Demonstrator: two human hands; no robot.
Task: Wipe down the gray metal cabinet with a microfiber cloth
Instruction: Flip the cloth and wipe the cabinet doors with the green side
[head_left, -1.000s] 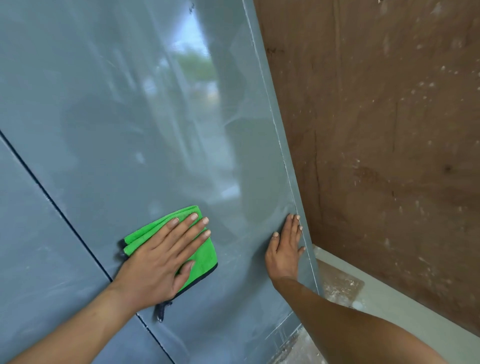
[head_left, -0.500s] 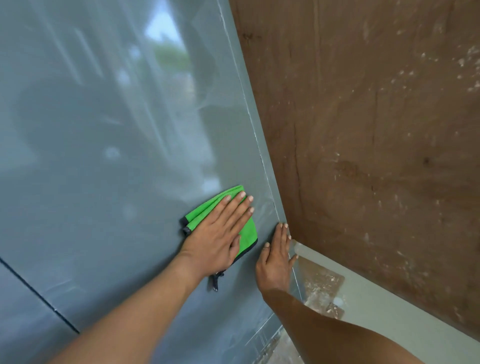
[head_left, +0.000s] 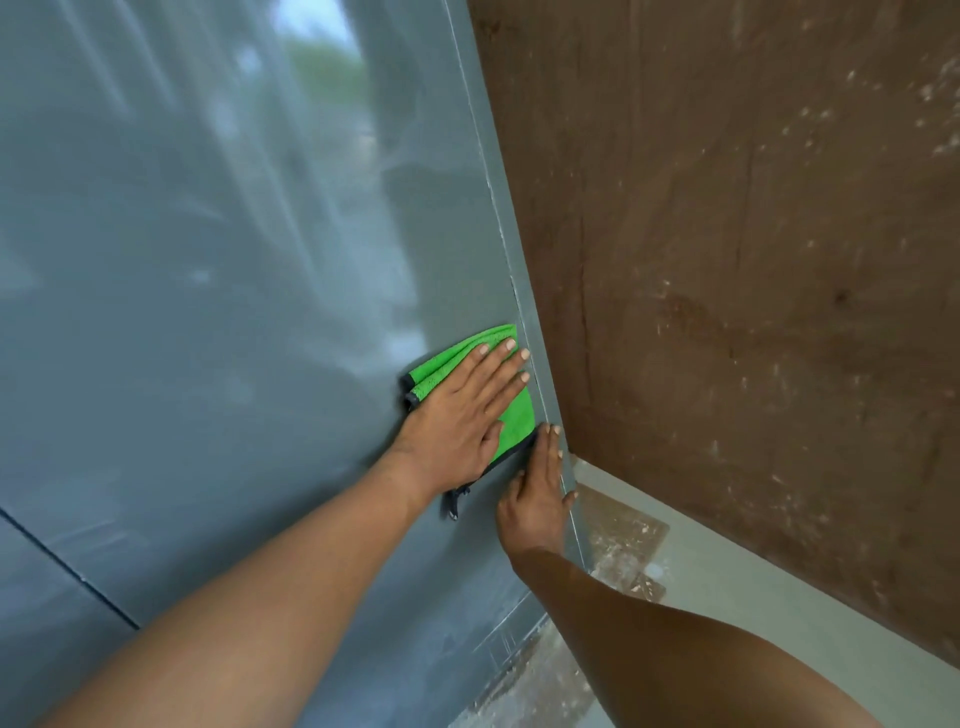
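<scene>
The gray metal cabinet (head_left: 234, 312) fills the left and middle of the head view, its glossy door showing reflections. A folded green microfiber cloth (head_left: 514, 415) with a dark edge lies flat against the door, right beside the cabinet's right edge. My left hand (head_left: 462, 421) presses the cloth to the metal with straight, spread fingers. My right hand (head_left: 537, 493) rests flat on the door just below the cloth, fingers straight along the cabinet's right edge.
A brown, speckled wooden panel (head_left: 753, 260) stands immediately right of the cabinet. A pale floor (head_left: 727, 587) with a dusty brown patch runs below it. A dark seam (head_left: 67, 566) between doors crosses the lower left.
My left hand has slid the green cloth to the right across the door, from near the seam up to the cabinet's right edge. The right hand has stayed flat on the door.
</scene>
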